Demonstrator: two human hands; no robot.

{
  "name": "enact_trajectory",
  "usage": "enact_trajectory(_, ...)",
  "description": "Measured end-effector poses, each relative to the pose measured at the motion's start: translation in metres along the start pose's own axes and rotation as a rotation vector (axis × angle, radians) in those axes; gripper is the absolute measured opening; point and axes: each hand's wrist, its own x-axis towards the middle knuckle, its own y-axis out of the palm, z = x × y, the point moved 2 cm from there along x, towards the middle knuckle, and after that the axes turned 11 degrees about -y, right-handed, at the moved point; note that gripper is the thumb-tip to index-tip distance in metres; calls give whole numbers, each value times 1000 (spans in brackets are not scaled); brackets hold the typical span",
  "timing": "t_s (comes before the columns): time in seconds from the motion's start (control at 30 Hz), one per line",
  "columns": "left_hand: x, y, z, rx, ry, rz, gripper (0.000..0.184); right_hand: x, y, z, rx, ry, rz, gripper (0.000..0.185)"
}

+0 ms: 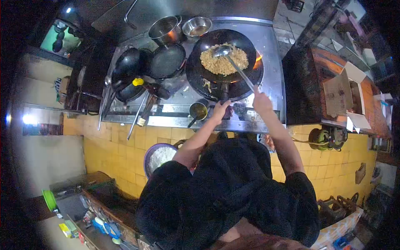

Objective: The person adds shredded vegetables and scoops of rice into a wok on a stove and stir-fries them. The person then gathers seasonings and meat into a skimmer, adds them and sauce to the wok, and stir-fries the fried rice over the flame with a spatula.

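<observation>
A black wok [239,39] stands over a burner, with orange flame at its right edge. Brown fried rice or a similar grainy food [218,64] lies in it. My right hand [263,103] is closed round the handle of a metal ladle [242,75], whose bowl rests on the food. At the wok's near side, my left hand [220,111] is wrapped round the wok handle [225,92]. Left of that hand, a small pot [198,111] with yellowish liquid sits on the steel stove top [177,100].
More black pans [167,61], a deep steel pot [164,30], a steel bowl [197,27] and a dark bottle with a yellow cap [138,82] stand at the left. An open cardboard box [337,98] is at the right. A purple tub [146,160] sits below the stove's edge.
</observation>
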Motion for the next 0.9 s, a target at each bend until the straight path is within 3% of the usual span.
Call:
enact_trajectory(0.03, -6, 0, -1, 64, 2, -30, 25, 2, -18, -3, -26, 20, 66, 42)
enact_trajectory(0.07, -17, 7, -7, 82, 41, -43, 27, -11, -54, -2, 52, -75, -120, 33)
enact_trajectory(0.1, -21, 6, -3, 84, 40, -44, 27, -17, -64, -3, 54, -74, -121, 33)
enact_trajectory(0.17, -21, 2, 7, 75, 96, -124, 29, -24, -73, -4, 52, 56, -56, 34)
enact_trajectory(0.23, -23, -6, 13, 78, 113, -127, 31, -29, -34, 11, 242, 229, 42, 37)
enact_trajectory(0.3, -26, -8, 16, 93, 75, -108, 34, -22, 26, 29, 695, 191, 174, 39)
enact_trajectory(0.33, -23, -7, 14, 103, 57, -122, 35, -15, 26, 36, 1006, 243, 313, 40)
enact_trajectory(0.37, -24, -8, 16, 113, 28, -140, 36, -6, 20, 31, 1120, 218, 378, 41)
enact_trajectory(0.43, -22, -11, 17, 87, 20, -107, 34, 3, -60, 24, 743, 52, 362, 38)
enact_trajectory(0.47, -18, -13, 17, 78, 22, -107, 34, -1, -60, 8, 467, -185, 90, 31)
enact_trajectory(0.53, -7, -21, 23, 71, -41, -116, 31, -33, -98, 7, 222, -239, 14, 29)
enact_trajectory(0.63, -1, -24, 22, 206, -2, -171, 27, -59, -120, 9, 152, -224, 120, 30)
enact_trajectory(0.77, 21, -26, 13, 158, -2, -98, 25, -33, -36, 22, -26, -139, 84, 32)
enact_trajectory(0.83, 23, -18, 10, -2, -78, 3, 22, -27, -30, 41, 246, -101, 123, 30)
enact_trajectory(0.87, 22, -12, 11, -138, -163, 103, 18, -27, -34, 25, 354, -254, 76, 30)
enact_trajectory(0.9, 13, 4, 4, -201, -192, 77, 17, -36, -71, 20, 374, -255, 147, 32)
